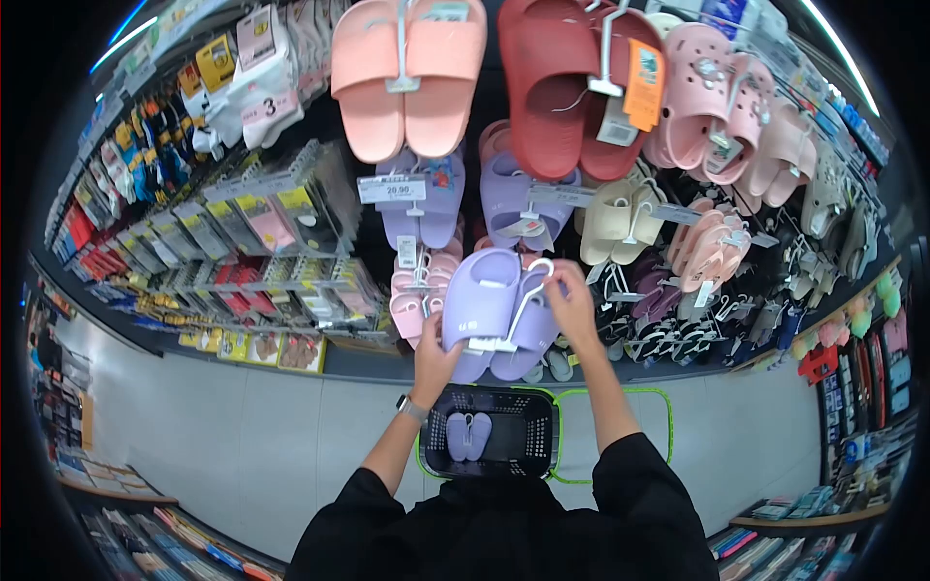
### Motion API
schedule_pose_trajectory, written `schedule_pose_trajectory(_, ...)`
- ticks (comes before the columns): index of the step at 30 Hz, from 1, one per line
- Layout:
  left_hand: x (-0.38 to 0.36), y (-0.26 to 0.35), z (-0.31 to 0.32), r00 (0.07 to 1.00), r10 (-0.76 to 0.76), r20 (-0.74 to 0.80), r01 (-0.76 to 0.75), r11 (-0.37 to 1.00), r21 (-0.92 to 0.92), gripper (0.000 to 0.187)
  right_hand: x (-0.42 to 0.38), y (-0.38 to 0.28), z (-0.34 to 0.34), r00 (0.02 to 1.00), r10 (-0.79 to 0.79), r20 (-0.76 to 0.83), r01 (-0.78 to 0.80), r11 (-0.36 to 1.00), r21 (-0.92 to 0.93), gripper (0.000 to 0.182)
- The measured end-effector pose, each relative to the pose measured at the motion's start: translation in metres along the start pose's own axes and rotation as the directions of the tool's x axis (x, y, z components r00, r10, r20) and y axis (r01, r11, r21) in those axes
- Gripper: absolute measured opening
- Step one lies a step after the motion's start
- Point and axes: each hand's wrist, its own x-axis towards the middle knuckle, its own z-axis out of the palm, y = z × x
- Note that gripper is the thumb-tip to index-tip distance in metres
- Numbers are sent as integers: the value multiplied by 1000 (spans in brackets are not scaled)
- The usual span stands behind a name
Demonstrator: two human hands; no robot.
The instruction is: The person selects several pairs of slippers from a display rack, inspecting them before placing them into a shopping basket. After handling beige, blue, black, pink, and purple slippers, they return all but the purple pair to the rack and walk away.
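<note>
A pair of lilac slippers point(481, 295) on a white plastic hanger point(526, 312) is held up in front of the rack. My left hand point(438, 360) grips the left slipper at its lower left side, thumb over its edge. At the upper right, my right hand point(573, 298) pinches the hanger close to its hook. Below them on the floor stands a black basket point(539, 426) with a green handle point(670, 426) folded out to the right. Inside lies a smaller lilac pair of slippers point(469, 437).
Above hang peach slides point(407, 82), red slides point(552, 87) and pink clogs point(702, 97). More lilac slippers point(523, 194) hang behind a price tag point(392, 189). Packaged goods point(281, 218) and socks point(262, 77) fill the left side. Grey tiled floor point(262, 416) runs below.
</note>
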Motion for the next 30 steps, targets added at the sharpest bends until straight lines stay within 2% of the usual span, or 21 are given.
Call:
schedule_pose_trajectory(1, 9, -3, 6, 1000, 20, -8, -20, 1000, 15, 53, 13, 6, -1, 998, -68, -8, 68, 998, -19, 11)
schedule_pose_trajectory(3, 29, -18, 20, 1000, -4, 0, 4, 996, -93, 53, 35, 27, -2, 998, -33, 45, 33, 999, 3, 12)
schedule_pose_trajectory(4, 36, -25, 26, 999, -32, -4, 31, 994, -101, 53, 44, 39, -1, 997, 34, 67, -36, 999, 33, 13)
schedule_pose_trajectory(6, 54, -32, 39, 998, 49, -39, -51, 998, -39, 52, 68, 64, 1, 984, 155, 91, -162, 984, 72, 15)
schedule_pose_trajectory(7, 61, -35, 45, 999, 25, -42, -27, 999, -42, 52, 77, 76, 2, 971, 219, 93, -227, 970, 83, 16)
schedule_pose_trajectory(9, 78, -33, 58, 1000, 1, -20, -5, 987, -163, 50, 96, 81, 4, 933, 353, 74, -360, 917, 173, 19)
schedule_pose_trajectory(14, 113, -20, 73, 998, 41, -57, -47, 991, -122, 52, 135, 104, -2, 937, 350, 0, -348, 931, 114, 23)
schedule_pose_trajectory(16, 126, -17, 77, 997, 65, -33, -70, 982, -176, 52, 147, 115, -5, 966, 221, -138, -215, 975, 56, 29)
schedule_pose_trajectory(17, 132, -18, 79, 998, 57, -34, -62, 983, -175, 52, 152, 120, -5, 965, 226, -132, -220, 974, 55, 29)
schedule_pose_trajectory(19, 144, -18, 83, 991, 119, -66, -127, 980, -152, 52, 162, 130, -7, 970, 215, -111, -201, 972, 124, 35)
schedule_pose_trajectory(20, 148, -19, 85, 991, 115, -65, -123, 981, -152, 52, 166, 135, -7, 973, 220, -73, -189, 936, 296, 40)
schedule_pose_trajectory(21, 152, -20, 87, 988, 127, -85, -139, 980, -141, 51, 167, 140, -7, 972, 223, -72, -193, 936, 295, 40)
schedule_pose_trajectory(26, 164, -30, 93, 978, 166, -126, -175, 982, -70, 52, 165, 162, -1, 989, 128, -69, -124, 991, 54, 41)
schedule_pose_trajectory(28, 163, -32, 92, 994, 57, -98, -67, 994, -92, 53, 166, 169, 0, 995, 83, -63, -86, 995, -45, 41)
schedule_pose_trajectory(30, 161, -43, 94, 997, 44, -69, -52, 992, -113, 53, 167, 173, 0, 998, 36, -55, -44, 989, -144, 42)
